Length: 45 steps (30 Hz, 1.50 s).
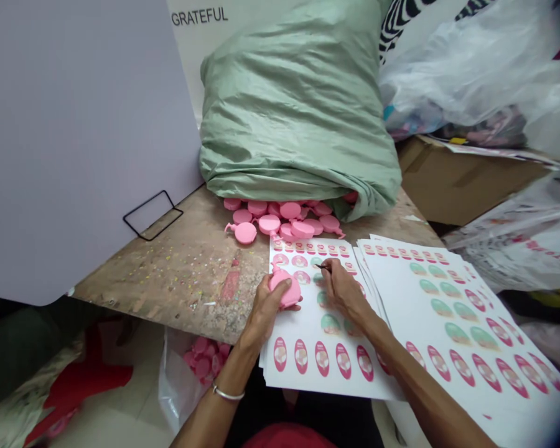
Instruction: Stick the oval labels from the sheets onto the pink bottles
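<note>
My left hand point(265, 306) is closed around a round pink plastic case point(287, 292) with a small tail-like end pointing up. It holds the case over the left part of a white sticker sheet point(303, 318). My right hand point(341, 287) pinches a thin dark pointed tool point(323, 267); too little of it shows to tell its kind. The tool's tip is at a green round sticker point(316, 262) in an upper row. Pink oval stickers point(322, 358) line the sheet's near edge. Part of the sheet is hidden under my right forearm.
More pink cases point(269, 224) spill from a green cloth sack point(298, 112) at the back. A second sticker sheet stack point(401, 305) lies to the right. A cardboard box point(466, 177) stands back right. Below the table edge, a plastic bag point(175, 379) holds pink pieces. A black wire frame point(152, 214) lies left.
</note>
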{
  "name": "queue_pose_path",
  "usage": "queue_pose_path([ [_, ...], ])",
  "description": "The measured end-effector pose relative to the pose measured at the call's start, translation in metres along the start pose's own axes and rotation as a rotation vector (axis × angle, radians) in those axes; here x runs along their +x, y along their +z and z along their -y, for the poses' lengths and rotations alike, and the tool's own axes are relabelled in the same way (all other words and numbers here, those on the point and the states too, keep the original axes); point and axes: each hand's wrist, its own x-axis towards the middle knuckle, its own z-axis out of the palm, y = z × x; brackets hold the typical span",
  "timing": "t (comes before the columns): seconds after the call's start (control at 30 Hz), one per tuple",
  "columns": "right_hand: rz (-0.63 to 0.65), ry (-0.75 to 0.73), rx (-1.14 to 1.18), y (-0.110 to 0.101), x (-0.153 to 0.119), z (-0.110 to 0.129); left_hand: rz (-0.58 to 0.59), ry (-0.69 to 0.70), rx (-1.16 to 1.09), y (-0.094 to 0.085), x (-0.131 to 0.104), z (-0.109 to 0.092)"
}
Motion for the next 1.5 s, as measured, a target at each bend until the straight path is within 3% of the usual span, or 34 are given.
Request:
queue_pose_path([
  [0.3,-0.044,-0.044,-0.029,0.008,0.003,0.002,0.025,0.043,0.128,0.003,0.016,0.005],
  [0.7,-0.037,-0.107,0.035,0.01,-0.004,0.009,0.015,0.132,0.239,-0.007,0.022,0.014],
  [0.9,-0.131,-0.054,0.026,0.012,-0.001,0.006,0.023,0.115,0.224,-0.008,0.022,0.015],
  [1.5,-0.07,-0.042,0.084,0.013,0.002,0.001,0.096,0.155,0.208,-0.009,0.02,0.015],
])
